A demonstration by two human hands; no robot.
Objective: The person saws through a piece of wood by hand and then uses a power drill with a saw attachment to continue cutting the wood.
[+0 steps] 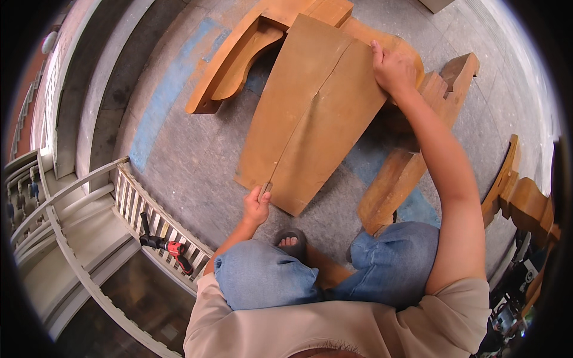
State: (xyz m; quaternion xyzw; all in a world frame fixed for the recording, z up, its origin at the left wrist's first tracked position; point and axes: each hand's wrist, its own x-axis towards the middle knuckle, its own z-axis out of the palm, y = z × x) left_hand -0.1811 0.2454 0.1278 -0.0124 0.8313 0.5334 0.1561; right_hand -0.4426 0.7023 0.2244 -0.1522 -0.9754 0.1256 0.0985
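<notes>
A large brown tapered panel (298,113) lies slanted in front of me, with a long split or raised seam running down its length. At the near end of that seam, my left hand (256,207) pinches a short, thin, flat strip-like tool (266,190), its exact kind unclear. My right hand (395,70) is closed at the panel's far right edge, thumb pointing up; its fingertips are hidden. Under and behind the panel is a curved wooden furniture frame (239,65).
Shaped wooden pieces (391,188) lie on the right, with another carved wooden part (525,200) farther right. A red and black power drill (178,250) rests on a slatted metal rack (161,224) at left. Steps (107,89) rise at the far left.
</notes>
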